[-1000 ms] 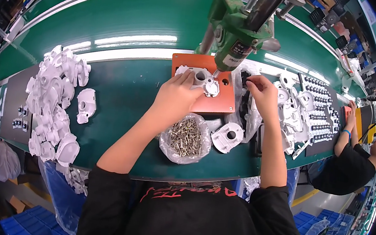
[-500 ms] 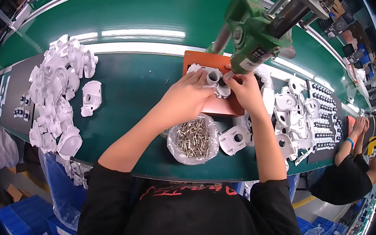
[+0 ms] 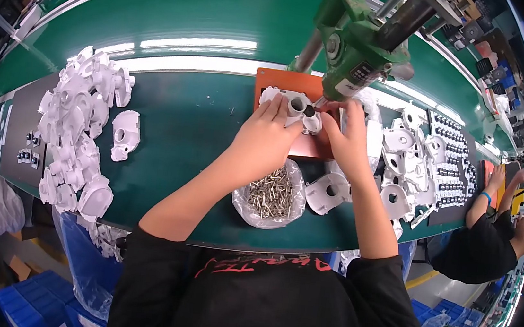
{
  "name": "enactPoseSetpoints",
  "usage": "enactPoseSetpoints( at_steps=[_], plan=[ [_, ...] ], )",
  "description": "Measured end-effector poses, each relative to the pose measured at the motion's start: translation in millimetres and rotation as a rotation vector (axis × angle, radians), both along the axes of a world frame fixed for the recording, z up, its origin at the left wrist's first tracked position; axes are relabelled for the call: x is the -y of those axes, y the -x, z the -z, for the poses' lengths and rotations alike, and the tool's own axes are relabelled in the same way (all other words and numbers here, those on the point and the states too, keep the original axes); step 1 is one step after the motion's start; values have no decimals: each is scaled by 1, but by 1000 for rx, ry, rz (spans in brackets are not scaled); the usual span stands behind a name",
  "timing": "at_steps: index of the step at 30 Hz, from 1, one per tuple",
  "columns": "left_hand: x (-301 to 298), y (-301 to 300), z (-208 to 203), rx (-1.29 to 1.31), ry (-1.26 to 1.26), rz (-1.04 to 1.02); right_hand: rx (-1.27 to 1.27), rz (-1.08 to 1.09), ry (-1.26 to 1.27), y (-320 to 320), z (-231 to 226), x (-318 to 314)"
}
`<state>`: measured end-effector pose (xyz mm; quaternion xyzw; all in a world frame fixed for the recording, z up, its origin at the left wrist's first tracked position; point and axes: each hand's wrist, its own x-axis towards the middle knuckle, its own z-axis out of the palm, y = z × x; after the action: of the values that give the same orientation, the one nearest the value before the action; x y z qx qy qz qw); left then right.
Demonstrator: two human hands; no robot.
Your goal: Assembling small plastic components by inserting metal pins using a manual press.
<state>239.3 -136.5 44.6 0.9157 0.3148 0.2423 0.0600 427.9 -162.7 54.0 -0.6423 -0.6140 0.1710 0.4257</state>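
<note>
At upper centre, the left hand (image 3: 270,129) is lying over a white plastic housing (image 3: 296,115), fingers and thumb spread, apparently steadying it on the orange plate (image 3: 309,147); beside the green press head (image 3: 350,67), the right hand (image 3: 348,134) is half-curling, its contents indiscernible.

Beyond the matte dark-green counter (image 3: 179,128), a glossy green surface (image 3: 208,9) mirrors white light (image 3: 201,44); blue plastic crates (image 3: 33,300) and a yellow-lined grey floor (image 3: 439,287) lie below.

White housing (image 3: 298,115) partly hidden beneath left grip (image 3: 267,132), green press (image 3: 353,52) cut off above.
</note>
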Motion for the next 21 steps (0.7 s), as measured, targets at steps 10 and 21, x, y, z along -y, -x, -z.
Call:
enactPoseSetpoints(
  at_steps=[10,21],
  plan=[
    [-22,16,-48,186,720,-84,288,-119,-24,-14,-15,33],
    [-43,29,-25,471,581,-119,380,-106,-17,8,-7,11]
  ],
)
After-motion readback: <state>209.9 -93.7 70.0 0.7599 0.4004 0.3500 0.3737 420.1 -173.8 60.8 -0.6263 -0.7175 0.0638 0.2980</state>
